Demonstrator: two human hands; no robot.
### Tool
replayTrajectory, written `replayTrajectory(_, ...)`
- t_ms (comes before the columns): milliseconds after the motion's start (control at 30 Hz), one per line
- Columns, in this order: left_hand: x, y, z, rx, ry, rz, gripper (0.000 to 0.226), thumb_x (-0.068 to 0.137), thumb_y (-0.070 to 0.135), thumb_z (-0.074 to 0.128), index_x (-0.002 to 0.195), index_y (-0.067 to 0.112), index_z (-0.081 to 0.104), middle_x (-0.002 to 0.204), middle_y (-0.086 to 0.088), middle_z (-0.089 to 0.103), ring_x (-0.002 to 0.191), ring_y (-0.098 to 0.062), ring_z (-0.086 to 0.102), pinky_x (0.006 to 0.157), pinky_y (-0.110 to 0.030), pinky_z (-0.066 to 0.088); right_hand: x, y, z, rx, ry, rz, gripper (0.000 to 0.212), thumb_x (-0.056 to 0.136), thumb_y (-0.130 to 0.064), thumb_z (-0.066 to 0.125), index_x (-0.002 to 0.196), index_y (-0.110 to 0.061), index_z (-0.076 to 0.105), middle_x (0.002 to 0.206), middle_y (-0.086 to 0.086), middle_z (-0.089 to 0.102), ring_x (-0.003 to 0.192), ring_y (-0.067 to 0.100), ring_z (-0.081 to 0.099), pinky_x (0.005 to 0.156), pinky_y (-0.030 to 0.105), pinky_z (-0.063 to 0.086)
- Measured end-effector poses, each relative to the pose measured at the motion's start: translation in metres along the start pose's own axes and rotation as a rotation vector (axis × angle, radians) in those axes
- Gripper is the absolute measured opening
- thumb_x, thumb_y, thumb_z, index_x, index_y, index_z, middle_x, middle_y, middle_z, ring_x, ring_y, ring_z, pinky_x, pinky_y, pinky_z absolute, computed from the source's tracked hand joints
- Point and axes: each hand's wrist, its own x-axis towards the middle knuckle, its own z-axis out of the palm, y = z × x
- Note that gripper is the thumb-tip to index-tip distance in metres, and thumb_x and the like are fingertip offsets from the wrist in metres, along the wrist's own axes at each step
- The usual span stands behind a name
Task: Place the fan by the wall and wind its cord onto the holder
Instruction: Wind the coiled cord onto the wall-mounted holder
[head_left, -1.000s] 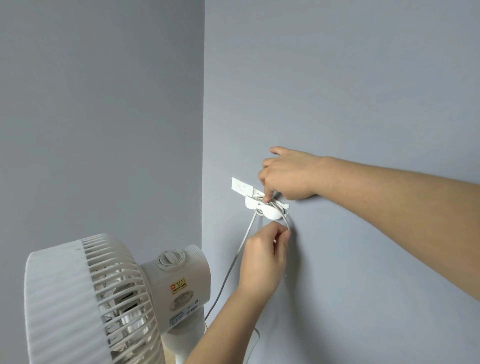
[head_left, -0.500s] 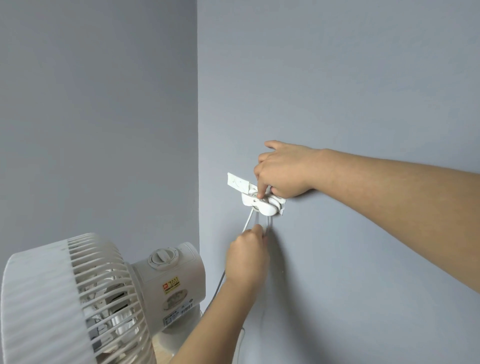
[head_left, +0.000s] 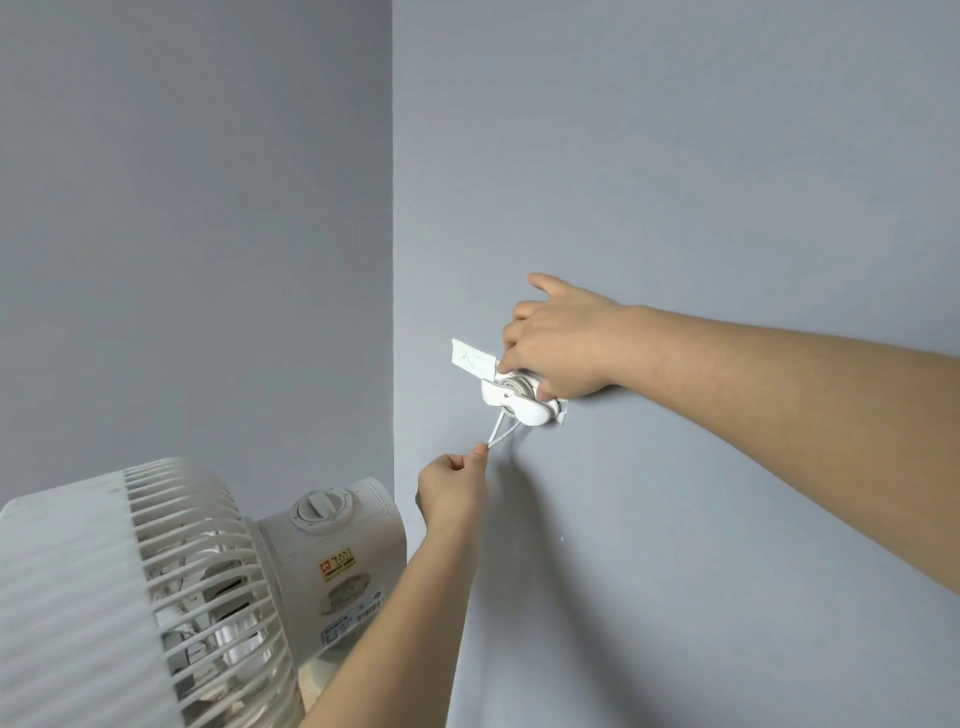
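Note:
A white fan stands at the lower left, close to the corner of two grey-blue walls. A white cord holder is fixed to the right-hand wall, with turns of white cord around its hub. My right hand rests on top of the holder, fingers pressing it against the wall. Below it, my left hand pinches the cord, which runs taut as two strands up to the holder. The rest of the cord is hidden behind my left arm.
A white label strip sticks out from the wall just left of the holder. The wall corner runs vertically behind the fan's motor housing.
My left hand has moved down and left, away from the holder, drawing the cord out. My right hand stays on the holder. The view has shifted slightly.

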Motion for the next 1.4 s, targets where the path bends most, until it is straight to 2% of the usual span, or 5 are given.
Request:
replayTrajectory(400,0.017,0.018,0.008,0.005,0.059,0.037,0.036,0.091,0.032,0.059,0.063,0.015,0.044,0.062,0.002,0.048,0.055,-0.014,0.042,0.064,-0.025,0.037,0.048,-0.015,-0.027,-0.1,-0.449,0.146,0.069,0.079,-0.045,0.068,0.142,-0.042,0.039,0.16,-0.002,0.021,0.15,0.028,-0.003,0.113,0.064,-0.01)
replayTrajectory(900,0.019,0.021,0.008,-0.035,0.06,0.028,0.034,0.091,0.035,0.058,0.068,0.014,0.045,0.065,0.004,0.048,0.055,-0.013,0.042,0.05,-0.023,0.032,0.045,-0.003,-0.02,-0.096,-0.403,0.1,0.065,0.087,-0.046,0.057,0.143,-0.058,0.025,0.164,-0.006,-0.003,0.146,0.028,-0.025,0.107,0.066,-0.023)
replayTrajectory(1000,0.022,0.023,0.01,-0.024,0.034,0.016,0.036,0.093,0.035,0.056,0.066,0.014,0.045,0.064,0.002,0.046,0.057,-0.015,0.042,0.052,-0.024,0.033,0.05,-0.009,-0.023,-0.095,-0.409,0.106,0.066,0.087,-0.041,0.058,0.144,-0.055,0.026,0.164,-0.004,0.006,0.147,0.029,-0.023,0.108,0.067,-0.019)
replayTrajectory(1167,0.035,0.028,0.013,0.038,-0.062,0.06,0.03,0.102,0.026,0.035,0.096,0.008,0.058,0.081,-0.005,0.051,0.079,-0.023,0.046,0.074,-0.028,0.035,0.044,-0.006,-0.014,0.052,-0.349,0.091,0.053,0.091,-0.025,0.041,0.142,-0.036,0.044,0.161,-0.006,0.021,0.15,0.02,-0.014,0.109,0.062,-0.024)
replayTrajectory(1400,0.044,0.022,-0.002,0.155,-0.082,-0.013,0.046,0.092,0.042,0.051,0.06,0.012,0.04,0.057,-0.003,0.035,0.05,-0.021,0.034,0.058,-0.028,0.034,0.04,-0.011,0.005,0.198,-0.229,0.07,0.044,0.086,-0.036,0.036,0.113,-0.032,0.069,0.14,-0.009,0.051,0.149,0.016,0.008,0.109,0.058,-0.024)
